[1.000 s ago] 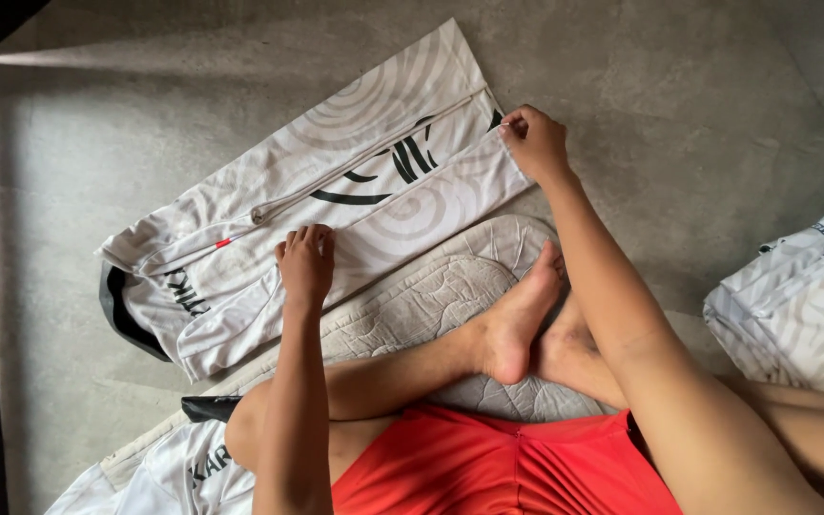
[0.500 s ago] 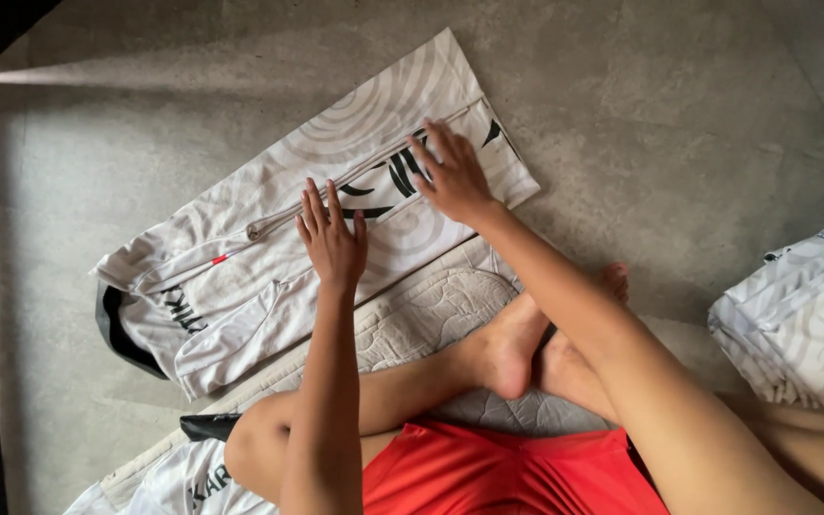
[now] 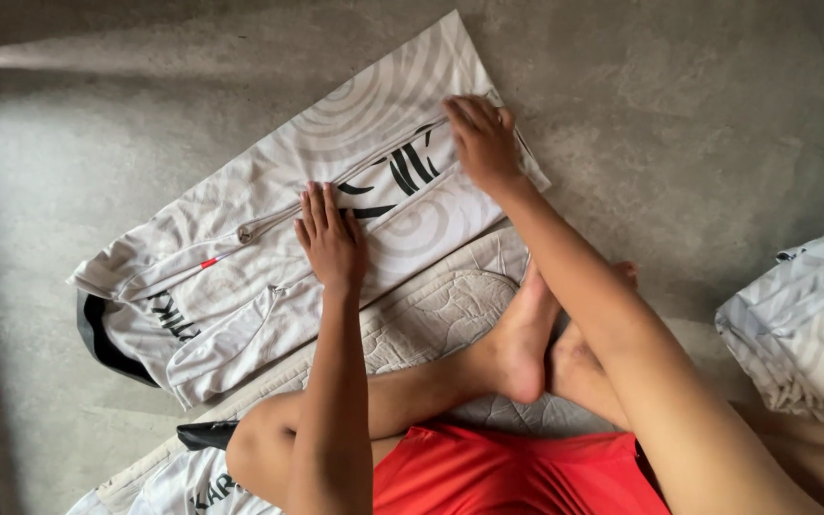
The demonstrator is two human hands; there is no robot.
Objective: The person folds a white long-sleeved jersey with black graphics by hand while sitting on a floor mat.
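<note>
While both hands press flat, fingers together, the white jacket lies beneath — left hand, right hand.

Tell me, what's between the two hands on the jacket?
In the head view, the jacket's zipper line and black lettering lie between left hand and right hand.

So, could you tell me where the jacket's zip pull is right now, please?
In the head view, the zip pull lies left of centre on the white jacket, just left of the left hand, near a small red tab.
</note>
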